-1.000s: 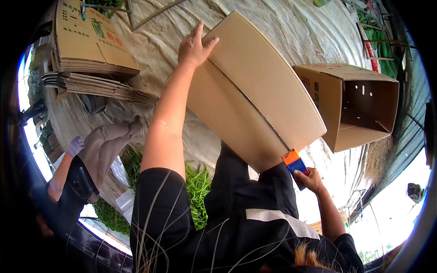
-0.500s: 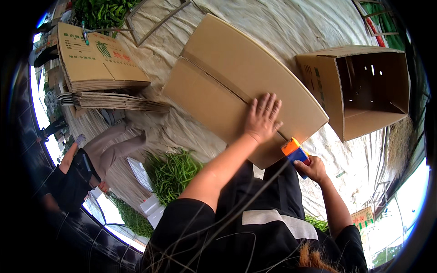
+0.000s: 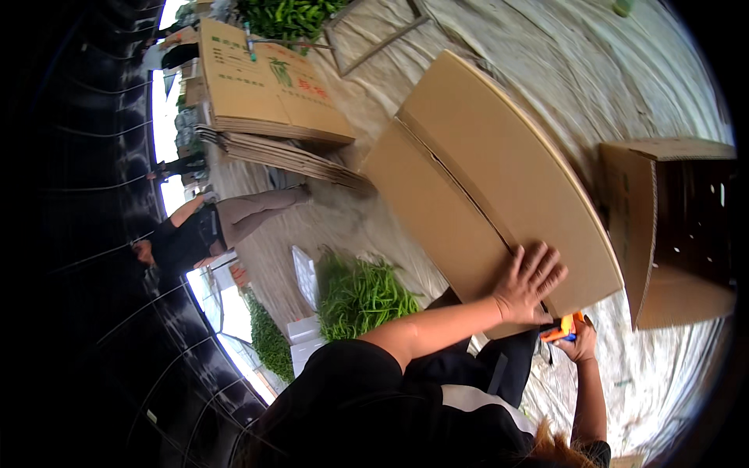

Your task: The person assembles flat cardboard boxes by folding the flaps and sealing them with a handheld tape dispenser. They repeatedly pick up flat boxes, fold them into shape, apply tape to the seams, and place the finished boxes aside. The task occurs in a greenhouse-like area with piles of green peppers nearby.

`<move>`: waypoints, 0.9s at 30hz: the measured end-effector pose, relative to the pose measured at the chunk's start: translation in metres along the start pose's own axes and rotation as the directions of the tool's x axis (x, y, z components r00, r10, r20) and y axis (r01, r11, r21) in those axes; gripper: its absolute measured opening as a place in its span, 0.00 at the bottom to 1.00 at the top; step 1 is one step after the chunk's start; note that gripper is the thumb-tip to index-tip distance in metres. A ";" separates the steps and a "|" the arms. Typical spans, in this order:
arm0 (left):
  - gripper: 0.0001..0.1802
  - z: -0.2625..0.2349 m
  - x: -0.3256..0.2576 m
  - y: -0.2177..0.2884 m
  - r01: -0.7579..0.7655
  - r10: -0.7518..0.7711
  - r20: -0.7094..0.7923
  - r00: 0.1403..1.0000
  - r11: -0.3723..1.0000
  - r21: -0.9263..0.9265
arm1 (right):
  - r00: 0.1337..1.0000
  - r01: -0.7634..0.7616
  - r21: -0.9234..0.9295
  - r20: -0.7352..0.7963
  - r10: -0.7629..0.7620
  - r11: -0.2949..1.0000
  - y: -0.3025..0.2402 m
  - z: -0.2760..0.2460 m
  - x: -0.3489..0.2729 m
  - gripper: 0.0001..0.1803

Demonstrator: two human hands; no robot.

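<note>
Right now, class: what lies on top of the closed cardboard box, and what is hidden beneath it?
The left hand lies flat on the closed cardboard box, near its lower edge. The right hand holds an orange tool just below it. Whatever lies beneath or inside is covered.

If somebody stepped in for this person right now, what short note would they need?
Left hand: flat on the closed cardboard box, fingers spread, near its lower edge.
Right hand: below that edge, gripping an orange and blue tool, probably a tape dispenser; I cannot tell for sure.
Nearby: an open box lies on its side to the right, flat cartons are stacked at upper left, green peppers are heaped on the ground.
Done: flaps folded shut.
Left: the centre seam shows no clear tape, so it likely needs sealing.
</note>
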State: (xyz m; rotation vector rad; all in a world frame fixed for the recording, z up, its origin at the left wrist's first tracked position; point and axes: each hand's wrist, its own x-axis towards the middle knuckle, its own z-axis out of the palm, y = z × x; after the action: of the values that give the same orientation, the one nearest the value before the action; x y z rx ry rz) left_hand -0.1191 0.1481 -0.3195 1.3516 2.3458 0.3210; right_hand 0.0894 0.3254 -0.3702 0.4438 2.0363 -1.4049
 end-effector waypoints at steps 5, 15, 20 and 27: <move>0.51 0.013 -0.003 0.008 -0.021 0.025 -0.078 0.997 0.999 0.049 | 0.966 0.239 0.049 -0.109 -0.232 0.970 0.033 0.010 0.042 0.51; 0.60 0.015 -0.002 0.020 0.019 -0.020 -0.036 0.999 1.000 -0.015 | 0.908 -0.326 -0.089 -0.306 0.286 0.941 0.078 0.034 0.078 0.40; 0.55 0.019 -0.007 0.058 0.184 -0.184 0.005 0.983 0.981 -0.053 | 0.856 -0.505 -0.104 -0.189 0.482 0.857 0.005 0.044 0.083 0.34; 0.39 0.007 -0.003 0.035 0.116 -0.109 -0.091 0.990 0.989 0.087 | 0.861 -0.466 0.008 -0.224 0.456 0.885 -0.064 0.043 0.136 0.33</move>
State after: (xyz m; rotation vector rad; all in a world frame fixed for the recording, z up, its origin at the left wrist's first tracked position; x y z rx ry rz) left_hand -0.0874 0.1627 -0.3112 1.2629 2.5249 0.2440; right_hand -0.0378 0.2521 -0.4245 1.0332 1.9468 -1.0453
